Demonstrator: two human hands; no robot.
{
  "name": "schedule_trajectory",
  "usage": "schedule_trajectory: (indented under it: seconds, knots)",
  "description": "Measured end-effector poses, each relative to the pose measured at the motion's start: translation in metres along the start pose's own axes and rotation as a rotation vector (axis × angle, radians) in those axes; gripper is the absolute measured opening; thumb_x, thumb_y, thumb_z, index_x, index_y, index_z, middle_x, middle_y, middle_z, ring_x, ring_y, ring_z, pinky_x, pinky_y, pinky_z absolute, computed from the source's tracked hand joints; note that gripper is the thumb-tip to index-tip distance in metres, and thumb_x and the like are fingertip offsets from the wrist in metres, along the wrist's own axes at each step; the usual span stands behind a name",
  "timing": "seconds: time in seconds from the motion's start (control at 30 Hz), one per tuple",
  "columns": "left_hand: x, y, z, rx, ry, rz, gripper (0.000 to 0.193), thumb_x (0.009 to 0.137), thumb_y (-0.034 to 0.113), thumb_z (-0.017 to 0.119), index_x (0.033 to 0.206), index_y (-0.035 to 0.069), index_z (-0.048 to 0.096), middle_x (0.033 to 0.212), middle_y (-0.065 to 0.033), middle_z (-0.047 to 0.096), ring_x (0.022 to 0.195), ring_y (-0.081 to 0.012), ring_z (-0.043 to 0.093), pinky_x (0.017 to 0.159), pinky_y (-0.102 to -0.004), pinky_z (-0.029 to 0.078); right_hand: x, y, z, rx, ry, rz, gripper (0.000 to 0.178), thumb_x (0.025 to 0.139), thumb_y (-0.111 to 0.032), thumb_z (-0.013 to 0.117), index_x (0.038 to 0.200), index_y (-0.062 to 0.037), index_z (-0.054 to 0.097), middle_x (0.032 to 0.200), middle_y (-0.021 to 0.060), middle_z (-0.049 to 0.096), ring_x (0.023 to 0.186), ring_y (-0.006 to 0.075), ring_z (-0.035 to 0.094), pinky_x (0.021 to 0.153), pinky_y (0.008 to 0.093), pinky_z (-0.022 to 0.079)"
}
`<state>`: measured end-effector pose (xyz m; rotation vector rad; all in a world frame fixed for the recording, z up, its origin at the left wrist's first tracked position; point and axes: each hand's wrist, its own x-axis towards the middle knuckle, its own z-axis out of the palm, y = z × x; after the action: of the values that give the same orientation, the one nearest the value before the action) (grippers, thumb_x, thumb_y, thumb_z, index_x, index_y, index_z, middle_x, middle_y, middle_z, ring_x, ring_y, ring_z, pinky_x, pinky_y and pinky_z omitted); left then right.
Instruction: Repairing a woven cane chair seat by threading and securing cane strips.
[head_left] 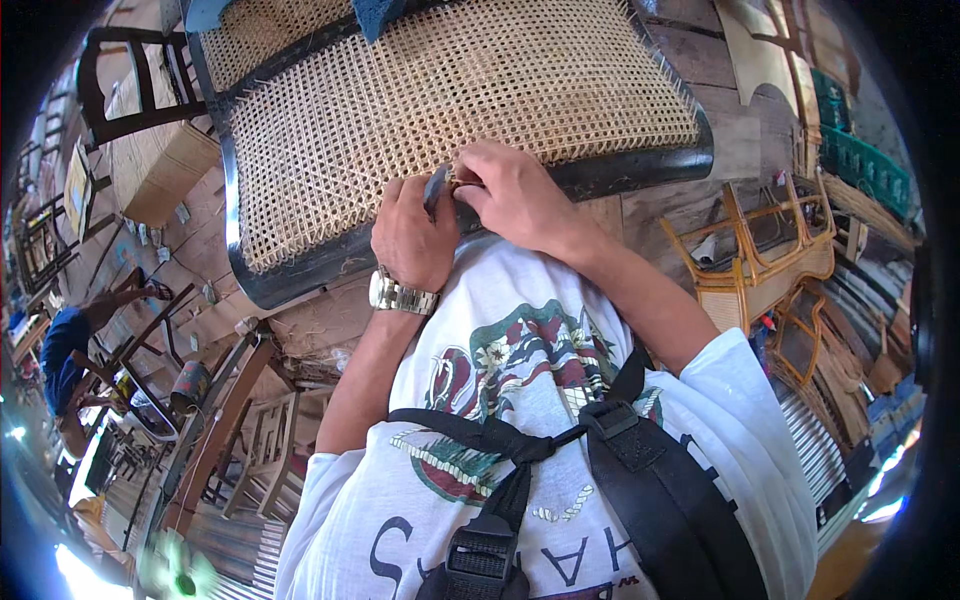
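Observation:
A woven cane panel (460, 90) is set in a dark, glossy wooden frame (635, 170) in front of me. Loose cane ends stick up along the panel's borders. My left hand (415, 230), with a metal watch (400, 294) on its wrist, is closed at the near edge of the weave. Between its thumb and fingers shows a small grey, flat, blade-like tool (435, 187). Right beside it, my right hand (510, 195) is curled over the same edge, fingertips pinched together. Whatever those fingertips hold is too small to make out.
Blue cloth (375, 15) lies over the panel's far side. A cardboard box (165, 170) and a dark chair (130, 85) stand at left; beyond, a person in blue (65, 350) bends low. Rattan chair frames (760, 250) and a green crate (865, 170) are at right.

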<state>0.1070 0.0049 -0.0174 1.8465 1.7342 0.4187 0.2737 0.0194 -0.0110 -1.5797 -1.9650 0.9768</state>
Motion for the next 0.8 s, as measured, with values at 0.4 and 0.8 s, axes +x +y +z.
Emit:
schedule_trajectory:
  seconds: [0.4,0.8]
  knots:
    - [0.088,-0.097,-0.077,0.401,0.264,0.138,0.018,0.098,0.022,0.057,0.097,0.005,0.063,0.091,-0.0154,0.066,0.079,-0.0366,0.066,0.066,-0.0479,0.052,-0.064,0.018,-0.048,0.196,-0.101,0.308,0.015,0.086,-0.017,0.067,0.089,-0.0029,0.07,0.082,0.016,0.069,0.078,0.0363,0.067,0.074,0.0439,0.052]
    - [0.098,0.033,-0.143,0.012,0.121,0.622,0.025,0.097,0.026,0.064,0.089,0.002,0.062,0.075,-0.0102,0.061,0.062,-0.0261,0.058,0.056,-0.0367,0.043,0.057,-0.022,-0.013,1.278,-0.136,-0.044,0.026,0.098,-0.021,0.065,0.118,-0.0058,0.069,0.095,0.0012,0.071,0.084,0.0134,0.065,0.079,0.0247,0.053]
